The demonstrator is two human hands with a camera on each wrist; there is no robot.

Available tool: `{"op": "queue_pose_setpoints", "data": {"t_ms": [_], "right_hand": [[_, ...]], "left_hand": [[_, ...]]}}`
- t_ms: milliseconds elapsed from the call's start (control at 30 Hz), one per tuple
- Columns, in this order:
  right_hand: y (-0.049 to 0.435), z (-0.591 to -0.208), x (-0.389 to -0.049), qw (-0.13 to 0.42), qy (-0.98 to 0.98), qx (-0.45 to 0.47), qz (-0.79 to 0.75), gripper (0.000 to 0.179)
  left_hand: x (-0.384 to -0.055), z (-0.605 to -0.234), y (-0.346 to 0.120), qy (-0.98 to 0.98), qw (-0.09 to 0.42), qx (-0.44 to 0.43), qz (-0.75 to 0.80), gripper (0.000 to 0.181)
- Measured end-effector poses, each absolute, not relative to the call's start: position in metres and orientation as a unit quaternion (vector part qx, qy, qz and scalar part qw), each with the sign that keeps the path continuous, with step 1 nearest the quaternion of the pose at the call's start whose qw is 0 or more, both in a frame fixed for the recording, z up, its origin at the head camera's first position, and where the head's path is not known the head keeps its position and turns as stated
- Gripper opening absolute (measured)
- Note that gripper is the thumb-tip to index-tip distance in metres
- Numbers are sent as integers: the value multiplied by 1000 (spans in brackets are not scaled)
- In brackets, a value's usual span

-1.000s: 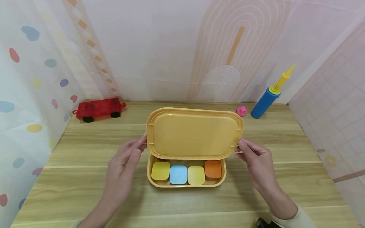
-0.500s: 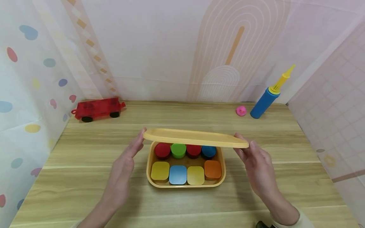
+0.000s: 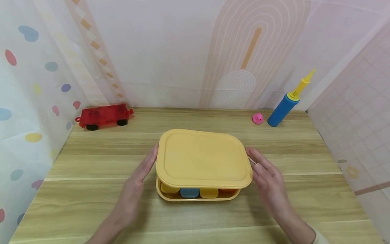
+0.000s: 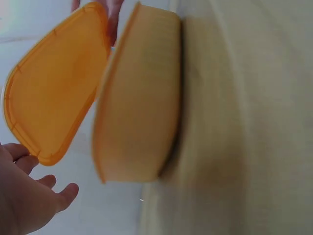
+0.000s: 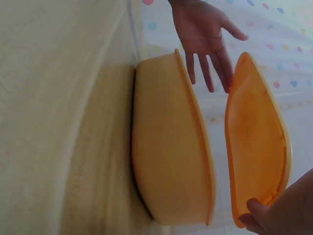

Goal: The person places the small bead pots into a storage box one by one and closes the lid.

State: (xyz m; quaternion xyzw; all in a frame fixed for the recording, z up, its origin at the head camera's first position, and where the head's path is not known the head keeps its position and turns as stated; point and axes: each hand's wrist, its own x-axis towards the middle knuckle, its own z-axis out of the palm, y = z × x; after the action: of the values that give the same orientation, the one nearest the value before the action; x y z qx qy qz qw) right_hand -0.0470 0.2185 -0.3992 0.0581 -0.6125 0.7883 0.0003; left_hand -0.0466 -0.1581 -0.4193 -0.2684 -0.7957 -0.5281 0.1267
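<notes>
A yellow plastic lid (image 3: 204,159) hangs, top side up, over a matching yellow box (image 3: 198,200), apart from it in both wrist views. Through the front gap show square pieces: yellow (image 3: 170,189), blue (image 3: 189,193), another yellow (image 3: 209,193) and orange (image 3: 228,192). The lid hides the back of the box. My left hand (image 3: 134,189) touches the lid's left edge with fingertips; its fingers look straight in the right wrist view, palm (image 5: 200,29) facing the camera. At the opposite end, my right hand (image 3: 271,183) pinches the lid's edge, fingertips (image 5: 257,211) showing on its underside.
A red toy wagon (image 3: 105,117) stands at the back left of the wooden table (image 3: 195,220). Toward the back right are a small pink toy (image 3: 257,118) and a blue and yellow hand pump (image 3: 283,108). Patterned cloth (image 3: 170,54) encloses the back and sides.
The lid has tipped from showing its underside, through edge-on, to top side up, and come down toward me over the box. It now covers the round pieces seen half a second ago.
</notes>
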Motion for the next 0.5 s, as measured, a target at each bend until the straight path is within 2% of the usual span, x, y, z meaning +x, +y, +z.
{"op": "queue_pose_setpoints", "data": {"t_ms": [233,500], "right_hand": [[220,-412,-40,-22,-609,71,790,66],[218,-425,-34,-33,-625,71,777,64]], "left_hand": [[-39,-445,-167,-822,67,-237,-514,60],[-33,-453,-170,-834,27,-213,-508,57]]}}
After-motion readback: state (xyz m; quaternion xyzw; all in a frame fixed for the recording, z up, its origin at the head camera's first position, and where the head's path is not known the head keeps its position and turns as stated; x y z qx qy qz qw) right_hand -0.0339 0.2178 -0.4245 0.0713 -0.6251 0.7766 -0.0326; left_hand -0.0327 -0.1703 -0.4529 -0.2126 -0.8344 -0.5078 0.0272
